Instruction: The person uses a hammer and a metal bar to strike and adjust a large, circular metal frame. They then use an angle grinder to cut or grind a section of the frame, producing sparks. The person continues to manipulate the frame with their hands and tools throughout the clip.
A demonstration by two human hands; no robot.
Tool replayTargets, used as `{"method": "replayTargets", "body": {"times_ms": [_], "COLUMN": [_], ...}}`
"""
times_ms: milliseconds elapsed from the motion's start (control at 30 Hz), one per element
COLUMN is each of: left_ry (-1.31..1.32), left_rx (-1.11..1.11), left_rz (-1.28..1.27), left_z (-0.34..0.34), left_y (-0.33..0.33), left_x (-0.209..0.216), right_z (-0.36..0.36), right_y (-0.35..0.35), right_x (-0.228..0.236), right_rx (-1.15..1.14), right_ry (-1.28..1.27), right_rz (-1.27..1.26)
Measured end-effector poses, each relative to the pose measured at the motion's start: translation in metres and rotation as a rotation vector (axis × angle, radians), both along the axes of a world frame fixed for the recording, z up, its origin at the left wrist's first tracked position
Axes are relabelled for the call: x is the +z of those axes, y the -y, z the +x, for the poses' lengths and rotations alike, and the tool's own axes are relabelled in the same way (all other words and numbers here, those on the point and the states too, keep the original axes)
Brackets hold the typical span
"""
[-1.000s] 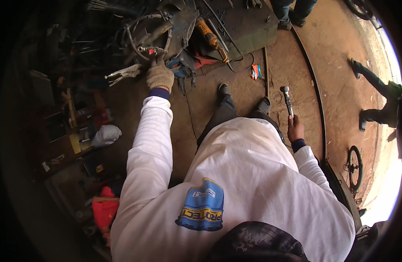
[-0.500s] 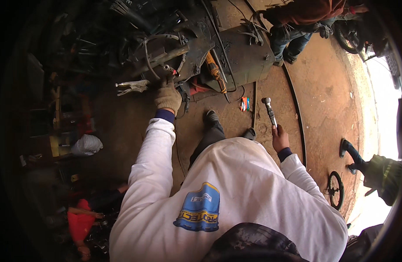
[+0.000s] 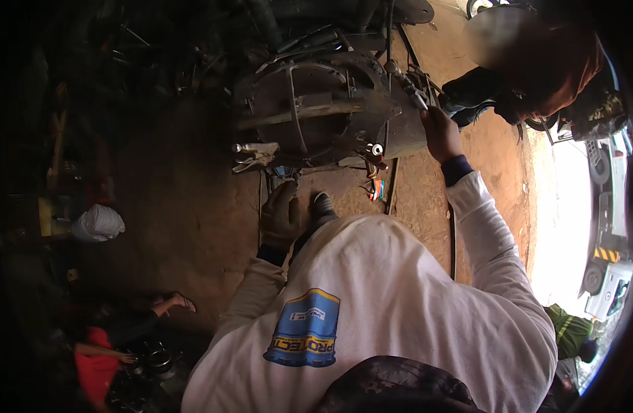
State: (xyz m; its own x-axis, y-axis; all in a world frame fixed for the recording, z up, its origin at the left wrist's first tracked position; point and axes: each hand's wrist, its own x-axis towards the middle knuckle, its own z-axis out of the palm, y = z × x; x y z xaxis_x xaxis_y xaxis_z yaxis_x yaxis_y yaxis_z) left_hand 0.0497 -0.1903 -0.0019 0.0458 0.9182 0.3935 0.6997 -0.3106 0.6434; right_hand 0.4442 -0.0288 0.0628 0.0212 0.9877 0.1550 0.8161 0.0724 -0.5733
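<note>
Ratchet-like tool (image 3: 409, 88) sits in your right hand (image 3: 440, 134), the grip closed around its handle, its head pointing away from you by the right end of the round-holed metal plate (image 3: 375, 113); whether it touches anything there, you cannot tell from this angle. Your gloved left hand (image 3: 282, 215) is low, near the plate's close edge, fingers curled (whether they grasp anything is too dark to tell). Locking pliers (image 3: 256, 153) lie at that edge, toward the left. You seem to be positioning the tool rather than turning anything with it; the next move would call for a clear fitting point and a steadying left hand.
</note>
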Motion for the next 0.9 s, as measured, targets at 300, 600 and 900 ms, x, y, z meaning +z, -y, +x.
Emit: {"method": "replayTargets", "body": {"times_ms": [300,600,900], "left_ry": [-0.098,0.006,0.172], "left_rx": [0.374,0.418,0.331], "left_rz": [0.003,0.127,-0.19], "left_z": [-0.125,-0.122,-0.082], "left_y": [-0.009,-0.102,-0.158], "left_x": [-0.018,0.025,0.049], "right_z": [-0.083,-0.12,-0.156], "right_y": [-0.156,-0.256,-0.275], "right_x": [0.043,0.007,-0.014], "right_rx": [0.163,0.675,0.887], "right_ry": [0.398,0.478,0.414], "right_rz": [-0.111,-0.016,-0.055]}}
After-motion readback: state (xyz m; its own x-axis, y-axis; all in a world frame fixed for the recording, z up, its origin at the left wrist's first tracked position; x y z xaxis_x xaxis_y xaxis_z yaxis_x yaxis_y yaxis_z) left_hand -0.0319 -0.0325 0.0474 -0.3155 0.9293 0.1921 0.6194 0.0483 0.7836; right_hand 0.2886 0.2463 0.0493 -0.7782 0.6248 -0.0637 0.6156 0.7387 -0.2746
